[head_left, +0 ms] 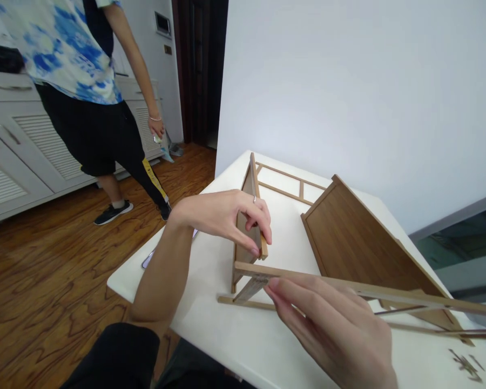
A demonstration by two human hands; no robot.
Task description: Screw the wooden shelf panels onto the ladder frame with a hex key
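My left hand (238,216) is closed over the edge of a narrow wooden panel (244,251) that stands on edge, thumb and fingers on its near end. My right hand (332,324) pinches a long ladder-like wooden frame (249,268) near its left end, where a short crosspiece joins two rails. The frame's end lies close against the narrow panel; whether they are joined I cannot tell. To the right leans a large brown wooden panel (348,232). Behind, another thin-railed frame (285,189) spans between the panels.
Everything rests on a white table (202,281). Small dark pieces (465,364) lie at its right front, and a phone-like object (147,260) is partly hidden by my left arm. A person (93,108) stands beside white cabinets (44,140). A white wall (348,81) rises behind the table.
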